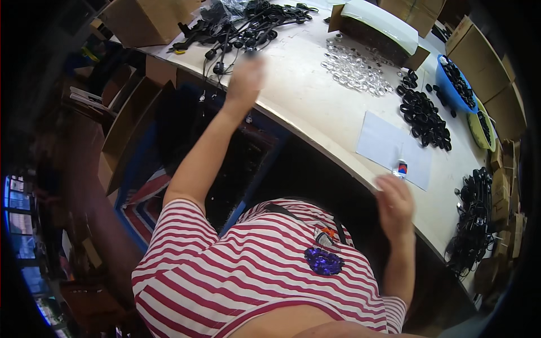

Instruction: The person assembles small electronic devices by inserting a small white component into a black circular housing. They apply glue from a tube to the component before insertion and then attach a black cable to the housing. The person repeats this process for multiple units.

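Note:
My left hand (245,84) reaches over the table's near edge, beside a heap of black cabled parts (242,36). Motion blurs its fingers. A small dark thing (252,54) shows at their tips, and whether they grip it I cannot tell. Low over the near edge on the right, my right hand (394,203) is closed, also somewhat blurred. A small tube (402,168) with a red and blue label and a thin pale tip sticks up from its fingertips. Behind the tube lies a white sheet of paper (380,138).
Clear round lenses (358,70) spread in front of an open carton (375,36). Black rings (424,118) lie piled to their right. A blue basin (451,87) and a yellow-green basin (479,129) hold black parts. More black parts (473,214) lie far right. A cardboard box (141,22) stands back left.

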Action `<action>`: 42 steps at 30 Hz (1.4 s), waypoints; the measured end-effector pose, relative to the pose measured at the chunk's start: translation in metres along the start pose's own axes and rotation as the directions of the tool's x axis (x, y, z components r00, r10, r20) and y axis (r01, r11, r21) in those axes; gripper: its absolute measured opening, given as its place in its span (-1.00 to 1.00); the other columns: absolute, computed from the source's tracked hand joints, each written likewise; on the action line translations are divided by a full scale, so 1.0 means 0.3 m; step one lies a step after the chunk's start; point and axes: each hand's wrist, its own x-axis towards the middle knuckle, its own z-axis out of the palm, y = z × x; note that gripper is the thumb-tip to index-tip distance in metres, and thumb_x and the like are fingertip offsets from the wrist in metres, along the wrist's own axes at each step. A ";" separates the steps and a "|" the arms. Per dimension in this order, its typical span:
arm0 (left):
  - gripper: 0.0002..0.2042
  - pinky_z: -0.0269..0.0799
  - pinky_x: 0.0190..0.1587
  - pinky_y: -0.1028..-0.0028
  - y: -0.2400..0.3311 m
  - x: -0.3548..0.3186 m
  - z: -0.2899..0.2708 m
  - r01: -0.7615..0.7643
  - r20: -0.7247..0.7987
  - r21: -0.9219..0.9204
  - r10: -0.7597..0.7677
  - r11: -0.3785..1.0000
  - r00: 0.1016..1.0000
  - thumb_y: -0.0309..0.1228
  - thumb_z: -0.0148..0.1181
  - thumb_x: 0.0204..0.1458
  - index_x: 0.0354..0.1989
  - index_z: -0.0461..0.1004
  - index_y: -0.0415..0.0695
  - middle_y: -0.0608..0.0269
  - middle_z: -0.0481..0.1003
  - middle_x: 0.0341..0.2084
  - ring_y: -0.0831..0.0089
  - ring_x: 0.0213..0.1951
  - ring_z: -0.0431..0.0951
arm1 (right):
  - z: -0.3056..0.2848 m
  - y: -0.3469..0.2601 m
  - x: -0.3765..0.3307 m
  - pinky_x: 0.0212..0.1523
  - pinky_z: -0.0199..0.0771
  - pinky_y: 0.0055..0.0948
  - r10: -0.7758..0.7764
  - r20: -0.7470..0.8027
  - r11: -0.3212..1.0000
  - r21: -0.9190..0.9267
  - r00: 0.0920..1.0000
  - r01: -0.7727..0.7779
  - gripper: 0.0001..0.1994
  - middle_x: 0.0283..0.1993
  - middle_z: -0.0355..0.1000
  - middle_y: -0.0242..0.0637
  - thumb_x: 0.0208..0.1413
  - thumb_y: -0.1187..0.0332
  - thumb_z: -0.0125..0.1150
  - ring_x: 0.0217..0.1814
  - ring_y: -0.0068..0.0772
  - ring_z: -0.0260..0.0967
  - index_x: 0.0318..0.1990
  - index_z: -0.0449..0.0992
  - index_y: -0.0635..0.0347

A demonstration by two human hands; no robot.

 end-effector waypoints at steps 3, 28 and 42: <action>-0.78 0.33 -0.19 0.37 -0.181 0.115 -0.043 0.060 -0.020 0.300 -0.057 0.952 0.998 -0.47 0.06 -0.06 -0.20 0.44 -0.11 0.16 0.46 -0.33 0.28 -0.26 0.44 | 0.168 -0.056 0.077 -0.15 0.36 -0.32 -0.033 -0.009 0.976 0.213 0.999 0.034 -0.83 -0.27 0.43 -0.20 -0.12 0.56 0.16 -0.17 -0.17 0.37 -0.30 0.47 0.21; -0.78 0.24 -0.52 0.65 -0.476 0.350 -0.261 0.327 0.053 -0.690 -0.406 0.646 0.913 -0.35 -0.04 0.10 -0.19 0.38 -0.25 0.32 0.40 -0.62 0.60 -0.60 0.33 | 0.358 -0.011 0.149 -0.18 0.34 -0.35 0.077 -0.091 0.971 0.234 0.993 -0.053 -0.86 -0.31 0.42 -0.22 -0.10 0.55 0.13 -0.21 -0.18 0.35 -0.32 0.48 0.21; -0.74 0.11 -0.41 0.72 -0.002 0.265 -0.627 0.355 0.588 -0.466 -0.016 0.811 0.809 -0.37 0.00 0.05 -0.16 0.43 -0.29 0.43 0.29 -0.66 0.71 -0.52 0.25 | 0.221 -0.052 0.190 -0.17 0.35 -0.48 0.142 -0.164 0.904 0.423 0.976 -0.060 -0.75 -0.24 0.42 -0.16 -0.07 0.57 0.13 -0.18 -0.27 0.39 -0.16 0.43 0.25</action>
